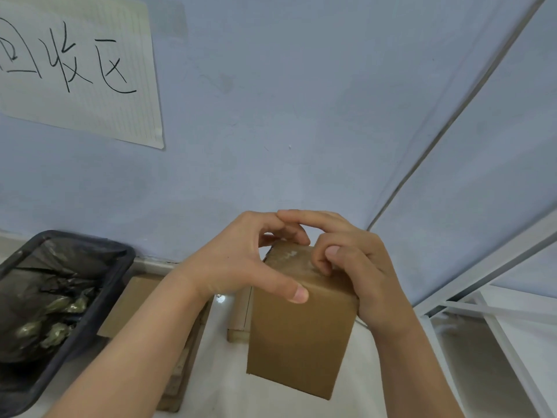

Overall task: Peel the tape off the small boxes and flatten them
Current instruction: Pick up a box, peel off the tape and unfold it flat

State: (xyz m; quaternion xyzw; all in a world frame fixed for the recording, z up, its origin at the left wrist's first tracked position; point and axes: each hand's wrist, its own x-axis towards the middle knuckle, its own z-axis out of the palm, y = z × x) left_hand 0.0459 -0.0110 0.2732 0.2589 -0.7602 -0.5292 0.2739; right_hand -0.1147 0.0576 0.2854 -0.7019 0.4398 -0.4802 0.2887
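A small brown cardboard box (300, 336) is held upright in the air in front of me. Clear tape (291, 257) runs across its top face. My left hand (241, 263) grips the box from the left, thumb pressed on the front face and fingers curled over the top's far edge. My right hand (358, 263) holds the right side, and its bent fingertips dig at the tape on the top. The box's far side is hidden.
A dark bin (99, 300) lined with a black bag, crumpled tape inside, stands at the left. Flattened cardboard (180, 357) lies on the white floor below the hands. A handwritten paper sign (81, 70) hangs on the blue wall. White metal framing (497, 324) stands at the right.
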